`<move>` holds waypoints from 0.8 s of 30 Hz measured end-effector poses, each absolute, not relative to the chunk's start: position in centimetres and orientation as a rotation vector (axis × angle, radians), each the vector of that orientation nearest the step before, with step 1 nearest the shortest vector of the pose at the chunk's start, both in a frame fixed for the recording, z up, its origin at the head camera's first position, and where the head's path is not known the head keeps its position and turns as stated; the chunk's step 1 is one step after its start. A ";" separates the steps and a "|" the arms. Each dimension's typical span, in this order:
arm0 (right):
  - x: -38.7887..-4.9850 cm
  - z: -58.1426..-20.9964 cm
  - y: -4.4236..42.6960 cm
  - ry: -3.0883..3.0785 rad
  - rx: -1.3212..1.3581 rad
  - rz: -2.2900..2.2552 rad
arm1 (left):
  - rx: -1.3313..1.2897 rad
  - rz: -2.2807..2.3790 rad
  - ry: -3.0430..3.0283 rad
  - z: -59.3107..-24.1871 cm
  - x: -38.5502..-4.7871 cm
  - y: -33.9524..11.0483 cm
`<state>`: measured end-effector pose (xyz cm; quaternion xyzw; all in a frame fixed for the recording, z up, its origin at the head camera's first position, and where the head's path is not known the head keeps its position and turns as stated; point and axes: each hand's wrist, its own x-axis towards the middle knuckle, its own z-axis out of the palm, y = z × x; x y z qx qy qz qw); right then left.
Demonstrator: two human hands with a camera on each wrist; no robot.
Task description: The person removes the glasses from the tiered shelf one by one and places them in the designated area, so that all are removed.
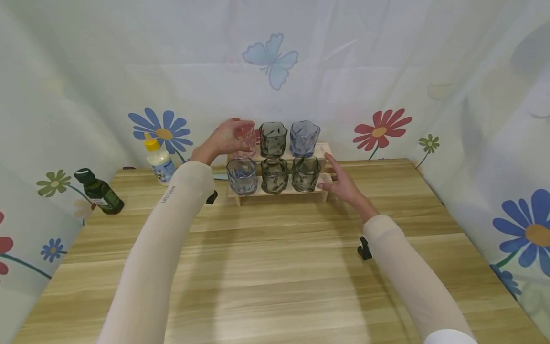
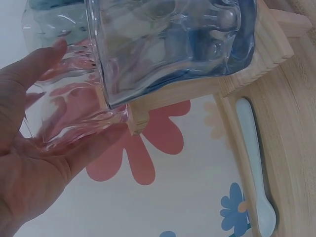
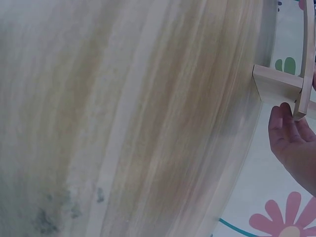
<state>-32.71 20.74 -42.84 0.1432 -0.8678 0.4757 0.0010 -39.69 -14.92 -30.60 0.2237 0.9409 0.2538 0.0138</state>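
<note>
At far left on the table (image 1: 275, 267), a dark green bottle (image 1: 100, 192) and a yellow-capped white bottle (image 1: 161, 162) stand outside the left sleeve (image 1: 172, 215); the white one looks near enough to be knocked if that forearm swung outward. The left hand (image 1: 228, 137) has its thumb and fingers curled round the pink glass (image 1: 247, 135), which is at the left end of the far, upper tier of the wooden rack (image 1: 325, 151). Smooth, wavy walls could let the glass slip if the grip is loose, and its base might catch the tier's edge if it tilts. A pale spoon (image 2: 256, 168) lies low behind the rack's left end, probably out of harm's way. The near blue glass (image 1: 242, 180) stands just in front and could be bumped by the wrist. Right of the pink glass, the far dark glass (image 1: 273, 141) is close enough to chip against it in a sideways drift. At the right end, the right hand (image 1: 343, 184) has its fingers spread and loosely extended beside the rack; whether they touch the wood I cannot tell. An uneven push there could shift the rack and rattle the near right dark glass (image 1: 306, 176).
</note>
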 end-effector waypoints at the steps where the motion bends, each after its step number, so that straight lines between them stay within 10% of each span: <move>1: -32.7 -42.8 20.7 -2.727 0.446 1.496 | 0.699 0.782 2.932 -30.5 -39.7 -14.9; 24: -31.6 -41.3 20.2 -2.706 0.469 1.513 | 0.621 0.677 3.033 -28.8 -38.5 -15.4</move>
